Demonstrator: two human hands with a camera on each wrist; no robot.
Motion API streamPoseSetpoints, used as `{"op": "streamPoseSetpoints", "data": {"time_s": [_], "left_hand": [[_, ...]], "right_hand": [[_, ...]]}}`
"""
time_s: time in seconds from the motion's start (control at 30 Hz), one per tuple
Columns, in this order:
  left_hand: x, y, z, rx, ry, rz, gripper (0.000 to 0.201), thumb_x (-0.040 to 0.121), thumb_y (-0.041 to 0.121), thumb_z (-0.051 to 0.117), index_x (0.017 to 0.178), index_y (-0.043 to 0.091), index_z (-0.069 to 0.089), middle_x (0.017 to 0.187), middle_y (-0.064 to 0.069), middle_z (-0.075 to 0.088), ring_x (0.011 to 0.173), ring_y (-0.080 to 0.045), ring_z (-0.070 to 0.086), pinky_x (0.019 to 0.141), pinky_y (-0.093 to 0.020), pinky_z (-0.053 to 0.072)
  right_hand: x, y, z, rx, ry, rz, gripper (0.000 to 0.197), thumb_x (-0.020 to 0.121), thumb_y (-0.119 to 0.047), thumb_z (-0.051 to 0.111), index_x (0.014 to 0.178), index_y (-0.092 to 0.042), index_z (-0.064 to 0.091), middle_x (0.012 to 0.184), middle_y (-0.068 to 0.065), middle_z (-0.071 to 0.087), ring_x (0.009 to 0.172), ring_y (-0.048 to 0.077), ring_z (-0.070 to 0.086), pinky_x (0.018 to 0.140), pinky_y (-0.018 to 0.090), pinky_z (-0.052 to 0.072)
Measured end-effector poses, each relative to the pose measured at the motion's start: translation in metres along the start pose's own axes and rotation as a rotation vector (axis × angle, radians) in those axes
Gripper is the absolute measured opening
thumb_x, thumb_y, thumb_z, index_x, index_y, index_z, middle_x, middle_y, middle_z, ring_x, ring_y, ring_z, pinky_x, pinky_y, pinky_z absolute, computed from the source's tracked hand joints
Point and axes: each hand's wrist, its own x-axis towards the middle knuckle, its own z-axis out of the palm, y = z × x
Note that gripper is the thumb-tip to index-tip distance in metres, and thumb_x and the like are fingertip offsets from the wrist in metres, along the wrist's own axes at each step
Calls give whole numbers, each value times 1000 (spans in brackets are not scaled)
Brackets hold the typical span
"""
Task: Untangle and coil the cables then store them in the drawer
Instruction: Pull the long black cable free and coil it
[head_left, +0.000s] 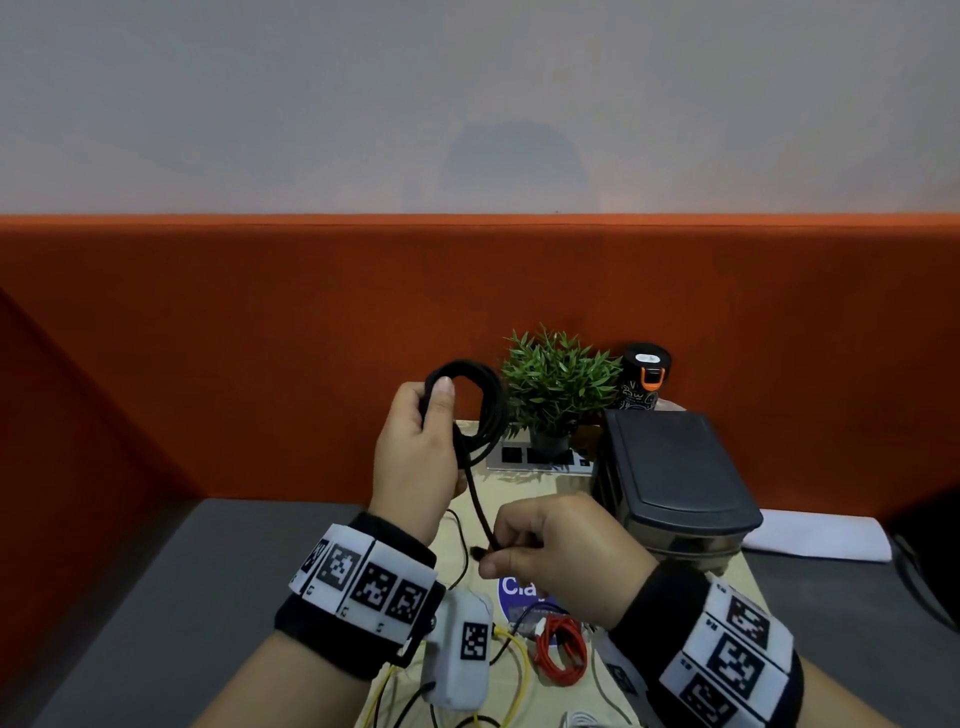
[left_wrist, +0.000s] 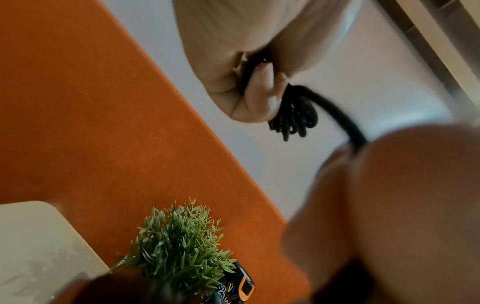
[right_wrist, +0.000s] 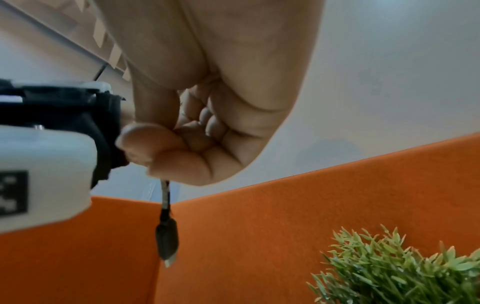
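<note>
The left hand (head_left: 415, 441) is gripping the limp, light black braided cable coil (head_left: 470, 405) aloft, above the worktop's far end, while the right hand (head_left: 561, 551) is pinching its tail near the plug, seemingly the best hold.

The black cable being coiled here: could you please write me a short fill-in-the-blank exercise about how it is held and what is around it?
1. The left hand grips the coiled loops of the ____ cable.
2. The right hand pinches the cable's free end, and its ____ dangles below the fingers in the right wrist view.
3. The loose cable lying on the desk below the right hand is ____.
4. Behind the coil stands a green ____.

Missing words: black; connector; red; plant
</note>
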Motion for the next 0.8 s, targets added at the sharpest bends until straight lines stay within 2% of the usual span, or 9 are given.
{"op": "streamPoseSetpoints", "data": {"time_s": [0.07, 0.13, 0.2, 0.33, 0.4, 0.47, 0.57, 0.7, 0.8], "left_hand": [[-1, -2, 1, 6, 19, -2, 27, 98, 42, 39, 81, 22, 45, 62, -1, 42, 42, -8, 39, 39, -24, 33], [-3, -3, 1, 40, 13, 51, 26, 98, 45, 36, 80, 27, 44, 67, -1, 45, 51, -13, 43, 47, -32, 37], [-7, 0, 1, 74, -31, 100, 25, 98, 44, 35, 80, 30, 44, 67, 3, 46, 55, -16, 44, 50, -35, 38], [-18, 9, 5, 130, -210, 170, 19, 100, 29, 37, 89, 18, 48, 59, 10, 46, 48, 2, 48, 44, -12, 32], [-23, 9, 7, 200, -271, 195, 20, 101, 28, 36, 94, 14, 49, 64, 12, 49, 55, 6, 51, 46, -12, 33], [-25, 7, 9, 228, -271, 208, 22, 101, 28, 36, 97, 12, 50, 72, 13, 54, 65, 9, 53, 52, -10, 37], [-24, 6, 10, 275, -250, 247, 21, 101, 30, 34, 97, 14, 48, 69, 12, 53, 64, 3, 52, 51, -14, 34], [-22, 3, 12, 320, -225, 248, 19, 100, 31, 34, 98, 16, 46, 74, 5, 57, 69, -6, 54, 53, -23, 36], [-24, 4, 14, 320, -248, 295, 14, 100, 27, 36, 97, 17, 45, 75, 8, 57, 69, 0, 54, 52, -17, 38]], "right_hand": [[4, 3, -2, -42, 25, 30, 20, 82, -27, 73, 70, -21, 58, 59, -8, 55, 50, 2, 50, 56, 22, 44], [8, 7, -5, -46, 56, 93, 19, 82, -26, 73, 70, -22, 58, 61, -7, 57, 49, 1, 51, 52, 21, 45], [13, 11, -8, 73, 120, 163, 13, 82, -18, 73, 73, -18, 63, 62, -3, 63, 46, 0, 53, 50, 20, 45], [17, 11, -22, 407, 251, 134, 25, 85, 6, 61, 82, -16, 71, 72, 3, 72, 65, 13, 67, 62, 29, 54], [17, 5, -29, 556, 292, 96, 25, 82, 8, 61, 89, -12, 74, 83, 11, 74, 77, 24, 68, 70, 33, 57], [15, 0, -33, 741, 266, 63, 30, 74, 10, 56, 91, -6, 75, 88, 20, 72, 85, 36, 66, 82, 45, 55], [11, 0, -38, 942, 157, 40, 44, 62, -3, 47, 98, -1, 72, 92, 19, 67, 84, 29, 62, 76, 44, 51], [9, 1, -36, 917, 194, 51, 43, 67, -10, 62, 110, -11, 62, 99, 10, 68, 91, 28, 64, 75, 41, 49], [10, 1, -32, 806, 278, 76, 36, 72, -9, 74, 107, -14, 67, 100, 11, 72, 97, 32, 67, 91, 48, 51]]}}
